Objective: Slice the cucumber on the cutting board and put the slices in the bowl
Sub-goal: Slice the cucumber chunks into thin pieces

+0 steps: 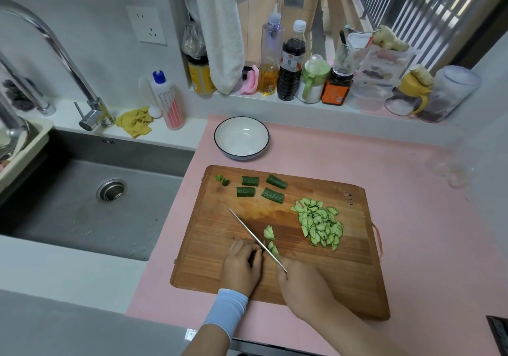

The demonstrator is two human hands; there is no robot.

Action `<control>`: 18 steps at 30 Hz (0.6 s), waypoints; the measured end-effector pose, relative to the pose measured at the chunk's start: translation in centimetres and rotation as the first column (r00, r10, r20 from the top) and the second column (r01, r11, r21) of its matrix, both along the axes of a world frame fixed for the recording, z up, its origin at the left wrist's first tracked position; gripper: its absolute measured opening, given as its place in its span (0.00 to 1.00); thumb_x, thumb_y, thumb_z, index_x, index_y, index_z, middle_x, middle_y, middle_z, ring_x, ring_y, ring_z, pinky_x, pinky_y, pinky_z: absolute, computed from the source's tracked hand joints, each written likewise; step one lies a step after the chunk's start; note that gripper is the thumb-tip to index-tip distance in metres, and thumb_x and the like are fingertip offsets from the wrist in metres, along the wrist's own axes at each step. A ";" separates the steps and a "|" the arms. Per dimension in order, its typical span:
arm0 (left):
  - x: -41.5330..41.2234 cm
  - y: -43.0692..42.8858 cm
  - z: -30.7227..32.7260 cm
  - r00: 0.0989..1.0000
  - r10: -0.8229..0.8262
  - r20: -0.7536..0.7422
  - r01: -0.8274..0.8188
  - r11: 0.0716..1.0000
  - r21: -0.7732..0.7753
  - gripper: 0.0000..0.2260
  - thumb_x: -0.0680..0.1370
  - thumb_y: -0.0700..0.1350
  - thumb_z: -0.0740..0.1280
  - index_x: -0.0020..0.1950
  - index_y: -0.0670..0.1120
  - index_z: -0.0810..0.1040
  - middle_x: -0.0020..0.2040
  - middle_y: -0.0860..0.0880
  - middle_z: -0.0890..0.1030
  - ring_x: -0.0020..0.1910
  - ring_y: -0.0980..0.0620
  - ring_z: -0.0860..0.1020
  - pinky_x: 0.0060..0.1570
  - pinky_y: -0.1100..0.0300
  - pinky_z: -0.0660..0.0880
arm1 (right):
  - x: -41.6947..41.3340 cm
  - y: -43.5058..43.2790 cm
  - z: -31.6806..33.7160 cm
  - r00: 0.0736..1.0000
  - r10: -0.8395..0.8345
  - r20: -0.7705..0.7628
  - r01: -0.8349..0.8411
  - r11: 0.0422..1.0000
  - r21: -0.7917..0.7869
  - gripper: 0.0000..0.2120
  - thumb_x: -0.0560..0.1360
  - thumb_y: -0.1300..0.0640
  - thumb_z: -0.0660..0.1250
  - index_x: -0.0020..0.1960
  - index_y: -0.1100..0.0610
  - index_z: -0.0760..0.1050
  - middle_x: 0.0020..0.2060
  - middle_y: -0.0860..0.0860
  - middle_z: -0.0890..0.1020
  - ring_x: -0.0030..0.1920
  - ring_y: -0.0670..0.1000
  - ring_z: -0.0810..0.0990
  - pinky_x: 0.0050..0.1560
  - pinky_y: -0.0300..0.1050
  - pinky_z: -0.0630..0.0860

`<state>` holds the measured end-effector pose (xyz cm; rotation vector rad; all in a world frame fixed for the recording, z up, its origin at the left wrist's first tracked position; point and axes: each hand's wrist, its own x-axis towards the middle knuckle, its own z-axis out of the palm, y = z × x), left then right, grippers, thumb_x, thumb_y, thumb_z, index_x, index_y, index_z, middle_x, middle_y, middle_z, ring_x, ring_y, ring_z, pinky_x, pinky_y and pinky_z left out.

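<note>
Pink bench [316, 155], cutting board [335, 273]: right hand [301, 282] grips knife [254, 237]; left hand [241, 263] curls over cucumber piece [252, 256] near board's front edge. Risk: fingers beside blade, likely nick.

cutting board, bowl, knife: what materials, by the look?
Cutting board: wood, matte, visible grain lines, warm brown. Bowl: likely glazed ceramic, glossy white with highlights and a dark rim line; melamine not ruled out. Knife: thin grey blade with sheen, probably steel; handle hidden in the right hand.
</note>
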<state>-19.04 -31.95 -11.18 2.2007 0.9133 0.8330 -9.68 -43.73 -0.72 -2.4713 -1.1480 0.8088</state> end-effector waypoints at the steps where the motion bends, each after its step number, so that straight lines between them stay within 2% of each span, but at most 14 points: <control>1: -0.1 0.0 0.0 1.000 -0.011 -0.009 0.011 1.000 -0.001 0.07 0.70 0.33 0.74 0.40 0.43 0.79 0.40 0.51 0.77 0.42 0.55 0.74 0.51 0.74 0.66 | -0.1 0.3 -0.1 1.000 -0.001 0.012 0.001 1.000 0.005 0.13 0.82 0.52 0.56 0.59 0.45 0.77 0.43 0.51 0.82 0.44 0.55 0.80 0.39 0.45 0.68; 5: -0.1 -0.1 0.1 0.999 -0.022 -0.025 0.022 1.000 -0.001 0.07 0.69 0.32 0.74 0.41 0.42 0.80 0.41 0.50 0.77 0.44 0.55 0.73 0.52 0.77 0.64 | -0.1 0.6 -0.5 1.000 -0.002 0.017 0.002 1.000 0.016 0.15 0.81 0.52 0.56 0.64 0.45 0.76 0.45 0.53 0.83 0.46 0.56 0.81 0.41 0.46 0.70; 11: -0.1 -0.2 0.1 1.000 0.001 -0.015 -0.001 1.000 0.009 0.09 0.69 0.32 0.75 0.39 0.43 0.78 0.40 0.50 0.77 0.42 0.54 0.73 0.49 0.69 0.69 | -0.1 -0.2 0.0 1.000 0.005 0.028 -0.006 0.999 0.037 0.16 0.82 0.51 0.56 0.66 0.42 0.74 0.46 0.52 0.83 0.46 0.56 0.80 0.42 0.47 0.72; 15: 0.0 -0.2 0.1 1.000 0.013 -0.008 -0.013 1.000 0.004 0.07 0.70 0.34 0.73 0.38 0.44 0.77 0.38 0.50 0.76 0.41 0.52 0.73 0.46 0.69 0.68 | -0.3 -1.7 0.7 0.999 0.012 0.034 -0.014 0.998 0.064 0.13 0.82 0.50 0.55 0.62 0.43 0.75 0.43 0.51 0.83 0.39 0.55 0.77 0.39 0.47 0.69; 18: -0.1 -0.2 0.1 1.000 0.022 0.003 -0.022 1.000 0.009 0.04 0.72 0.40 0.69 0.37 0.45 0.77 0.37 0.50 0.75 0.40 0.52 0.73 0.44 0.69 0.68 | -0.4 -2.6 1.1 0.999 -0.004 0.050 0.002 1.000 0.029 0.11 0.83 0.49 0.55 0.55 0.48 0.75 0.41 0.52 0.82 0.43 0.57 0.79 0.40 0.47 0.67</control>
